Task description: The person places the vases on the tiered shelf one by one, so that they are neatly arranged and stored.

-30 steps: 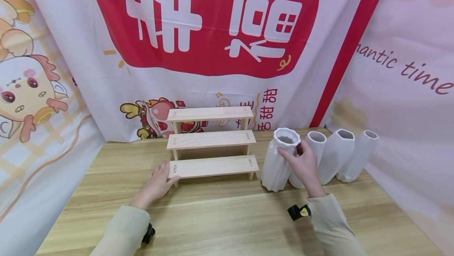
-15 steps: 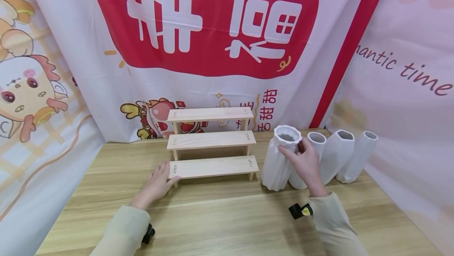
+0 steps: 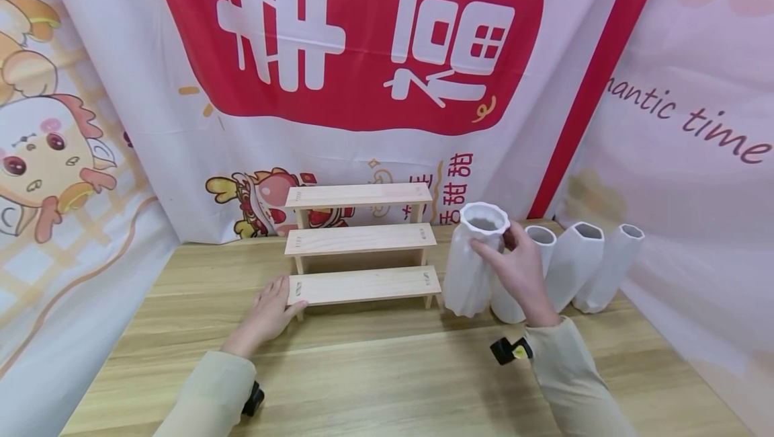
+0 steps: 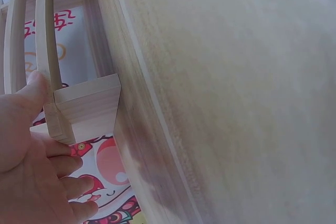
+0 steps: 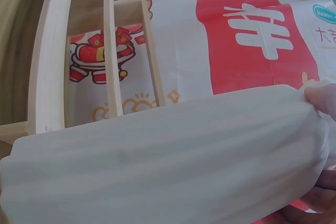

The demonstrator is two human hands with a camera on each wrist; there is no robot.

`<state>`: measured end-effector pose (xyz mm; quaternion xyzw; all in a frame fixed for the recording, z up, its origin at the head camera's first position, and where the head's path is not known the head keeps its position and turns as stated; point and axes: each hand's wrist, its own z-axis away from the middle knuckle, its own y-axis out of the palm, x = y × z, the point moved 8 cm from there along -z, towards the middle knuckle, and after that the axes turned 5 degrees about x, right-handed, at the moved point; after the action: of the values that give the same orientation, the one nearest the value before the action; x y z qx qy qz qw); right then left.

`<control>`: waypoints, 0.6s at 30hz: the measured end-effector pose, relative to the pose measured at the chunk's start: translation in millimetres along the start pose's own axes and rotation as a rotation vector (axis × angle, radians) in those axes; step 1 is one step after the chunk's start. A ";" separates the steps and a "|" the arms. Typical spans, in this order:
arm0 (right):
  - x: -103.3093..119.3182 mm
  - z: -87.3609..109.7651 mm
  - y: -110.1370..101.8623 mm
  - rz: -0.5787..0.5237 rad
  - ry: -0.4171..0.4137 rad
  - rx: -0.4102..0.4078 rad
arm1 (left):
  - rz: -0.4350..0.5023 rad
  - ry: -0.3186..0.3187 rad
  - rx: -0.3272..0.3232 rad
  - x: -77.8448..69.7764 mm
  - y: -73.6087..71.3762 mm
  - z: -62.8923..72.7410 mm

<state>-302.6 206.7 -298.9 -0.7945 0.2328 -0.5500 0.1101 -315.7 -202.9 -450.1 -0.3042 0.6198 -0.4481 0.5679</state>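
My right hand [image 3: 521, 274] grips a white ribbed vase [image 3: 467, 274] with a scalloped rim, just below its neck, thumb at the front. The vase is upright, close over the table beside the right end of a three-tier wooden stand [image 3: 363, 285]. Its pleated body [image 5: 168, 156] fills the lower part of the right wrist view. My left hand [image 3: 269, 309] holds the left end of the stand's lowest shelf, thumb at the front edge. In the left wrist view the thumb lies against the board [image 4: 47, 40] and the other fingers are past its end.
To the right stand three more white vases: a round-mouthed one [image 3: 540, 235] partly hidden behind my right hand, a faceted one [image 3: 574, 269] and a slim one [image 3: 611, 269]. The wooden table [image 3: 387, 376] meets a printed cloth [image 3: 375, 101] at the back.
The ribbed vase, first tilted on the table, has been straightened and raised slightly by my right hand. My left hand and the stand have stayed put.
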 end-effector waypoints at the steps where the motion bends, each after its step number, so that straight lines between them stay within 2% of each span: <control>1: 1.9 -0.3 1.0 -0.001 -0.002 0.008 | -0.001 0.001 -0.001 -0.1 -0.1 -0.1; 11: 20.8 -4.5 13.9 -0.026 -0.068 0.029 | -0.006 0.003 -0.009 0.0 0.7 -0.6; 18: 29.4 -7.5 29.8 -0.072 -0.052 0.084 | -0.003 0.000 -0.001 0.9 2.8 -1.1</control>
<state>-308.5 167.0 -284.8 -0.8112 0.1779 -0.5419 0.1294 -316.6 -202.3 -453.1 -0.3053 0.6196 -0.4486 0.5672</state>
